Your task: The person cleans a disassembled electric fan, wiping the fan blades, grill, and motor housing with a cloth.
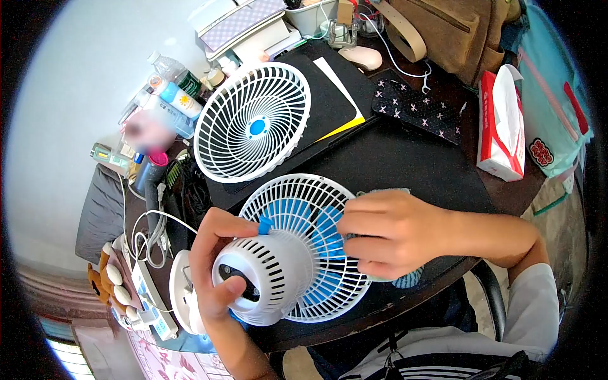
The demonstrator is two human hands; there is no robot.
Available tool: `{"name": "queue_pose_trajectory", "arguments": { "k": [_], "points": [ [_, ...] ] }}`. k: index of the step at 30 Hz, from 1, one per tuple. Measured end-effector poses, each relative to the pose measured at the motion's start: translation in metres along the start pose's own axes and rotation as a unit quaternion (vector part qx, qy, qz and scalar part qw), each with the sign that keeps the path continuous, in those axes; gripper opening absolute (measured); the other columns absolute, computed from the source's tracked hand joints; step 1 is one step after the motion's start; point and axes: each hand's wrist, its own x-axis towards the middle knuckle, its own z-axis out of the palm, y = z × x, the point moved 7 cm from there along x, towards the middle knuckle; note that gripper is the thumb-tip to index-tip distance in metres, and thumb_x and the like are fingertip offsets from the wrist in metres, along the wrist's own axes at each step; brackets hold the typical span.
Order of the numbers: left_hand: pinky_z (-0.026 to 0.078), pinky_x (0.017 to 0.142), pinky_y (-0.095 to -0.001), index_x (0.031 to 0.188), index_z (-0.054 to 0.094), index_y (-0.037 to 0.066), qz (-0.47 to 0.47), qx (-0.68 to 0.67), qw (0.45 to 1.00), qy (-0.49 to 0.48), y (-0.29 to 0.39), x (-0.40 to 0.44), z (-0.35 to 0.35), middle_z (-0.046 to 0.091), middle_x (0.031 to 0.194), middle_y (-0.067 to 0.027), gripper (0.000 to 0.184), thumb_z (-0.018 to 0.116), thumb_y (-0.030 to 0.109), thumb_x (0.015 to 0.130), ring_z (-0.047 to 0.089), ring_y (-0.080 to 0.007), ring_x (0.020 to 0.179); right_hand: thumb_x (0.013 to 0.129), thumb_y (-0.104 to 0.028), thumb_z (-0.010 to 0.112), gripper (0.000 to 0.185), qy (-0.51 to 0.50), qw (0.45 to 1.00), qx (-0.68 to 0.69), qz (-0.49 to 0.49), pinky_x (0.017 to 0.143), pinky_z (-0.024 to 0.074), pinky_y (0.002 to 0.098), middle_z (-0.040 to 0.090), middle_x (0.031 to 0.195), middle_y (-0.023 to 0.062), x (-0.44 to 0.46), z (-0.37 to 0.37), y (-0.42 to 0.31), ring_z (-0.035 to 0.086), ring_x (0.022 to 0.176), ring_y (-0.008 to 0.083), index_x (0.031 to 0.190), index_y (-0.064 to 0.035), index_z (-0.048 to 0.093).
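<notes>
A white electric fan [294, 247] lies tilted at the table's front edge, its motor housing towards me and blue blades [328, 231] showing through the rear grille. My left hand [218, 266] grips the motor housing [269, 272], thumb on the dark recess at its end and a finger by the blue knob [265, 225]. Over the grille's right side, my right hand [389, 234] is closed with curled fingers around a greyish-green cloth [408, 278], whose edges show above and below it. Most of the cloth is hidden.
A detached white front grille [253, 123] rests behind the fan. Bottles [174, 95] crowd the left back. A tissue box [500, 126], brown bag [437, 35], patterned pouch [415, 107] and mouse [361, 58] lie right and back. A power strip [152, 301] and cables sit left.
</notes>
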Motion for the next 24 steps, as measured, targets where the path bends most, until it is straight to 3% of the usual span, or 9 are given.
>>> {"name": "queue_pose_trajectory", "arguments": {
  "k": [4, 13, 18, 21, 24],
  "points": [
    [0.048, 0.08, -0.0332, 0.099, 0.064, -0.005, 0.007, 0.004, 1.0, 0.0, 0.0, 0.0, -0.001, 0.061, 0.096, -0.0143, 0.076, 0.068, 0.063, 0.066, 0.064, -0.0246, 0.087, 0.067, -0.011, 0.072, 0.016, 0.033, 0.999, 0.006, 0.0, 0.053, 0.0471, 0.0373, 0.054, 0.087, 0.0107, 0.0, -0.003, 0.006, 0.055, 0.069, 0.0266, 0.076, -0.0029, 0.061],
    [0.049, 0.081, -0.0326, 0.098, 0.063, -0.005, -0.006, 0.003, 1.0, 0.007, 0.001, -0.001, -0.001, 0.059, 0.097, -0.0131, 0.076, 0.069, 0.063, 0.065, 0.064, -0.024, 0.088, 0.065, -0.005, 0.069, 0.014, 0.058, 0.995, -0.081, 0.027, 0.054, 0.046, 0.0367, 0.053, 0.085, 0.0098, -0.003, -0.01, 0.027, 0.055, 0.07, 0.0259, 0.071, -0.0041, 0.056],
    [0.049, 0.08, -0.0326, 0.098, 0.063, -0.005, -0.006, -0.003, 1.0, 0.006, 0.001, 0.0, 0.0, 0.059, 0.097, -0.0126, 0.075, 0.069, 0.062, 0.065, 0.064, -0.0238, 0.088, 0.066, 0.003, 0.069, 0.017, 0.061, 0.991, -0.053, 0.108, 0.06, 0.0487, 0.0387, 0.055, 0.088, 0.011, -0.011, -0.01, 0.052, 0.059, 0.076, 0.0284, 0.078, -0.0036, 0.059],
    [0.049, 0.08, -0.0326, 0.099, 0.064, -0.005, -0.011, 0.003, 1.0, 0.0, 0.003, 0.0, 0.001, 0.059, 0.096, -0.0127, 0.075, 0.069, 0.062, 0.065, 0.064, -0.0237, 0.088, 0.069, 0.005, 0.069, 0.019, 0.089, 0.991, -0.004, 0.103, 0.066, 0.0506, 0.0372, 0.058, 0.093, 0.0119, -0.006, -0.012, 0.044, 0.061, 0.081, 0.0284, 0.086, -0.0035, 0.064],
    [0.045, 0.074, -0.0285, 0.102, 0.066, -0.006, -0.004, -0.011, 1.0, 0.013, 0.002, -0.001, 0.001, 0.06, 0.096, -0.0099, 0.076, 0.07, 0.06, 0.064, 0.06, -0.0184, 0.083, 0.075, 0.006, 0.069, 0.024, 0.11, 0.988, 0.047, 0.096, 0.073, 0.0522, 0.0364, 0.061, 0.099, 0.0132, -0.002, -0.011, 0.036, 0.063, 0.086, 0.0292, 0.098, -0.0022, 0.067]
  ]
}}
